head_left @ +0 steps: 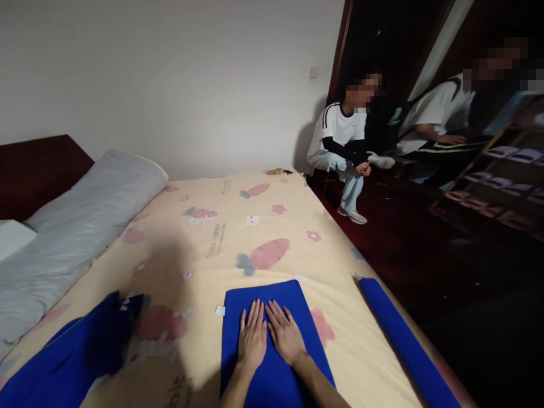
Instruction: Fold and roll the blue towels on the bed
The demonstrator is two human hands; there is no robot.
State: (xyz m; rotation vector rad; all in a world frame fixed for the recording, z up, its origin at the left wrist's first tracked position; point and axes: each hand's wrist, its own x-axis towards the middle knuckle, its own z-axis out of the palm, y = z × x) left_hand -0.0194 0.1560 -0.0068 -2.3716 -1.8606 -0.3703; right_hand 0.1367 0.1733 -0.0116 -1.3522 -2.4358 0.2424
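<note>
A blue folded cloth (284,294) with a small white tag on its left edge lies flat on the bed, its near end cut off by the frame. My left hand (253,335) rests palm down on it, fingers stretched out. Beside it, my right hand (284,333) also lies flat on the cloth, its thumb side close to the left hand. To the right, a narrow blue folded strip of cloth (403,340) lies along the bed's edge. A loose, crumpled blue cloth (80,351) with dark parts is at the left.
The bed (229,226) has a cream sheet with carrot and flower prints. A grey pillow (97,198) leans by the dark headboard (38,170). Two people sit beyond the bed, one in a white shirt (344,124). A shoe rack (501,175) stands at far right.
</note>
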